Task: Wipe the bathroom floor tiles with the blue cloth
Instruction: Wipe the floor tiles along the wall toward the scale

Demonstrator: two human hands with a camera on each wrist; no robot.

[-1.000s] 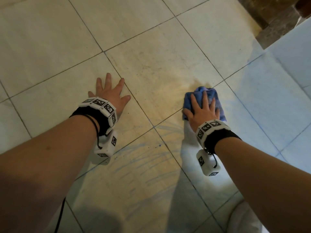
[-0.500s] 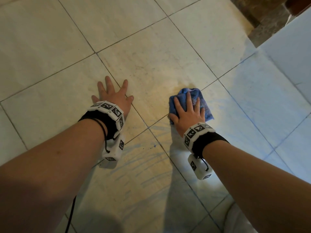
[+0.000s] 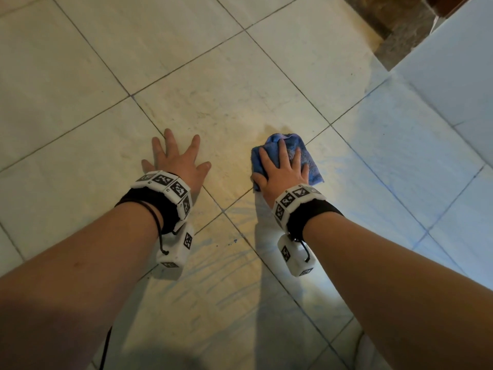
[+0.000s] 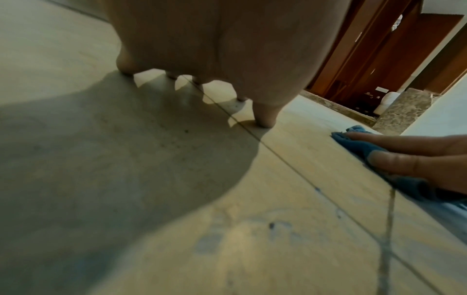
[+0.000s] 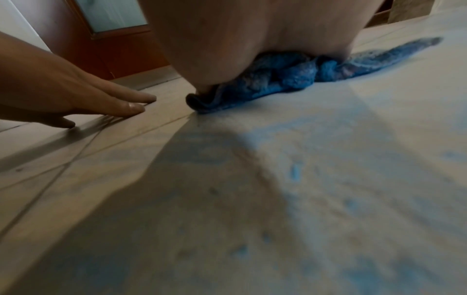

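Observation:
A crumpled blue cloth lies on the pale floor tiles, close to a crossing of grout lines. My right hand presses flat on top of it with straight, spread fingers; the cloth bunches out from under the palm in the right wrist view. The cloth also shows under the right hand's fingers in the left wrist view. My left hand rests flat on the bare tile to the left of the cloth, fingers spread, holding nothing.
Faint blue streaks mark the tile nearer to me. A grey stone threshold and a white wall stand at the far right. A brown wooden door frame lies beyond the threshold.
My right hand has slid the cloth to the left, toward my left hand. The left hand stays planted on its tile.

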